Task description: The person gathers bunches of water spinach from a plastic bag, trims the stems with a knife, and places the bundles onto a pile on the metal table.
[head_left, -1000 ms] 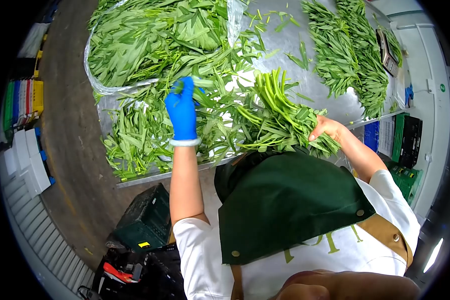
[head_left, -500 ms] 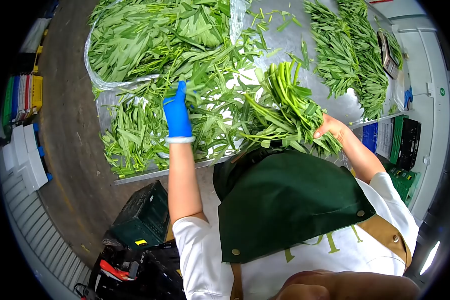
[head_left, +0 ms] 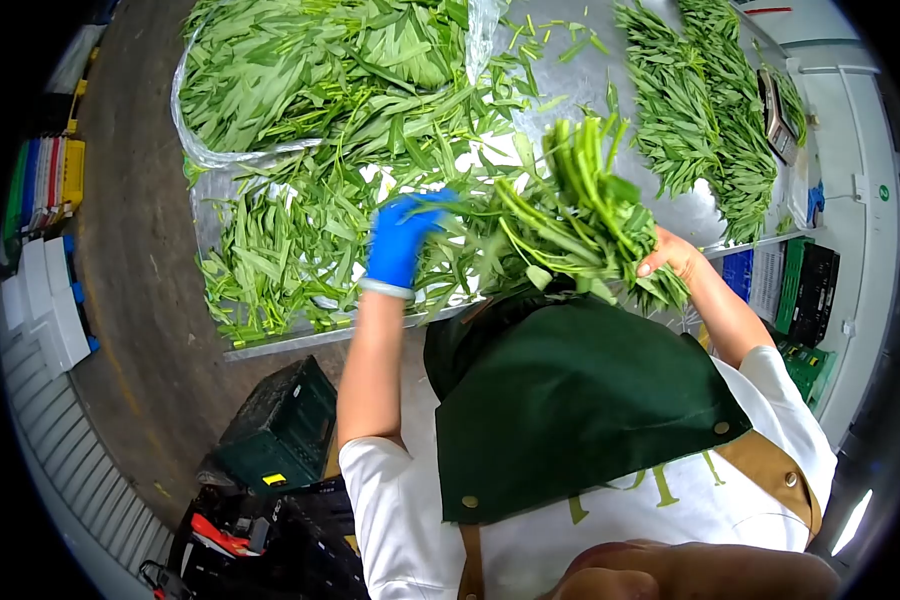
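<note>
My left hand (head_left: 400,238), in a blue glove, is over the loose leafy stems left of centre. Its fingers are closed on a leafy stem that points right, toward the bunch. My right hand (head_left: 670,255), bare, grips a thick bunch of leafy green stems (head_left: 585,205), cut ends pointing up and away from me. Loose greens (head_left: 280,255) lie spread over the near left part of the metal table (head_left: 560,75). Behind them, a large heap of greens (head_left: 270,80) rests in a clear plastic bag (head_left: 192,148).
Long rows of bundled greens (head_left: 670,120) lie at the table's far right, beside a scale (head_left: 778,118). A dark green crate (head_left: 278,425) stands below the table's front left edge. Stacked crates (head_left: 808,290) are at right, coloured crates (head_left: 45,190) at far left.
My left hand has moved right and slightly toward me, closer to the bunch, with a stem in its fingers. My right hand and the bunch have shifted only slightly.
</note>
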Tool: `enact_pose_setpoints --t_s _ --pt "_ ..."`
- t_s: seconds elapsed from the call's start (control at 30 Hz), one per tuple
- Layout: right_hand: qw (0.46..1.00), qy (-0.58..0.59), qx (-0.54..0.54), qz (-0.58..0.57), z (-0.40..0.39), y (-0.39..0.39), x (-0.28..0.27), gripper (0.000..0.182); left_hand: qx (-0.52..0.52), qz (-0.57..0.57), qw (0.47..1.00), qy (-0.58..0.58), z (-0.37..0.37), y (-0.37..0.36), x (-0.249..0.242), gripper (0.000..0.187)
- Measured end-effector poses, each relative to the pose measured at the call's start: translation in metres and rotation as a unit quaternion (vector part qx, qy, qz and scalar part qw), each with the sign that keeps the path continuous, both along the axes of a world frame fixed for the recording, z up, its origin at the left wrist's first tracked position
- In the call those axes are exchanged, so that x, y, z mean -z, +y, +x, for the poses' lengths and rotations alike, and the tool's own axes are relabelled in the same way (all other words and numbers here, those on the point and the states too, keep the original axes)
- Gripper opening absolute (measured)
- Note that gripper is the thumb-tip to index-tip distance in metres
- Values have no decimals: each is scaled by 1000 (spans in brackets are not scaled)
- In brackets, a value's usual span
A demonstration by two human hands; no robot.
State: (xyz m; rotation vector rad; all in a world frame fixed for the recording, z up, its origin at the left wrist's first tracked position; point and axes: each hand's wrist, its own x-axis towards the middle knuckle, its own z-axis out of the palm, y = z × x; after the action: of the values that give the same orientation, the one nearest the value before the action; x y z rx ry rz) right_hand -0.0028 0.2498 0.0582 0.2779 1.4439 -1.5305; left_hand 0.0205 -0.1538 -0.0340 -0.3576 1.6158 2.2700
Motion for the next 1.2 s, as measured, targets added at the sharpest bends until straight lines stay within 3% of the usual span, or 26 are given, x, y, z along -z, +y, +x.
enact_pose_setpoints --t_s 0.07,0.1,0.13,0.2,0.23,0.27,0.3,0.33,0.37,0.4,0.43,0.47,0.53,0.57,0.63,0.7,0.8,0.87,0.93,0.97,1.0,1.03,1.07,1.13,1.2 --pt "999 2 -6 35 1 18 2 92 -152 -5 988 -1 -3 -41 4 28" --pt "999 24 10 47 3 14 -4 92 -104 -95 990 -8 -4 -57 4 43" --pt "999 23 12 45 1 11 -5 92 -45 -255 965 36 1 -56 5 52" --pt "999 20 20 40 1 8 -5 92 76 -545 826 121 19 -44 -6 72" --pt "999 12 29 37 1 3 -9 92 167 -586 792 43 19 -37 -29 98" --pt "999 5 39 33 1 -2 -11 91 142 -586 790 110 32 -33 -5 93" --pt "999 19 47 11 2 -2 -3 91 243 -432 868 17 25 -25 -23 90" --pt "998 32 53 -9 3 -7 0 91 303 -315 898 51 29 -12 -22 75" --pt "997 -14 75 -30 6 -11 -1 93 347 -128 929 -15 32 3 -17 72" --pt "996 4 77 -50 6 -21 -3 95 339 11 940 29 37 23 -13 77" --pt "995 14 65 -77 5 -31 -3 96 311 44 947 63 33 41 -33 82" --pt "993 23 53 -105 5 -44 -4 97 227 140 957 117 36 61 -13 80" --pt "998 35 -3 -42 2 -72 -15 95 70 123 974 177 30 87 -5 76" --pt "995 91 -42 19 4 -85 -14 94 56 147 980 125 25 93 13 72" --pt "962 199 -119 145 7 -107 -14 93 -35 299 952 55 12 107 -2 65" --pt "915 303 -162 214 11 -123 -12 91 -54 315 946 62 2 102 -23 68" --pt "917 334 -154 156 16 -140 -20 87 -72 313 945 64 -14 98 -48 73" --pt "892 399 -181 114 15 -146 -10 94 -97 301 948 27 -20 90 -36 73" --pt "919 351 -169 60 15 -150 -6 100 -103 196 975 23 -25 80 -49 67" --pt "901 377 -208 49 6 -145 -8 106 -108 168 980 22 -26 74 -59 54" --pt "883 396 -225 112 -2 -141 -9 103 -114 140 983 20 -26 69 -69 40" --pt "874 434 -167 141 -9 -137 -12 97 -108 130 986 13 -27 62 -70 37" --pt "860 469 -106 169 -15 -134 -18 90 -124 111 986 17 -29 59 -72 37" --pt "784 588 -39 197 -30 -135 -44 71 -91 91 992 18 -30 52 -74 37" --pt "741 634 -64 213 -34 -145 -54 54 -40 26 999 16 -33 57 -66 39"
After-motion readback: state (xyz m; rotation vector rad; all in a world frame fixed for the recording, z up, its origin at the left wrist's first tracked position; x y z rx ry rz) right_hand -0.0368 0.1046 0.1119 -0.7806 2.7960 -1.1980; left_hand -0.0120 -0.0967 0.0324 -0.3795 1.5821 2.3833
